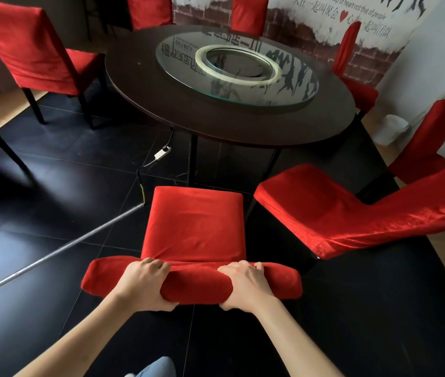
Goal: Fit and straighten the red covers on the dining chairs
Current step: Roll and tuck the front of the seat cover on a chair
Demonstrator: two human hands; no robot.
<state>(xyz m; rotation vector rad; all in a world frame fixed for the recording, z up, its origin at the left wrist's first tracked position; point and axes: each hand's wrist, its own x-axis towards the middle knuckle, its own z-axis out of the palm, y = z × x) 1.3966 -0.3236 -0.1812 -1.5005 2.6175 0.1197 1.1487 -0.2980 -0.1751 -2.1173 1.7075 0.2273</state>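
Almost there on the near chair
Left hand [145,284] and right hand [245,285] each clench the soft red fabric cover [194,229] bunched on the backrest top; seat looks fitted, other chairs covered.

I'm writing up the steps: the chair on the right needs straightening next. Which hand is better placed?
Right hand: it grips the cover on the side nearest that chair.

Round table [145,85], glass turntable [292,91]
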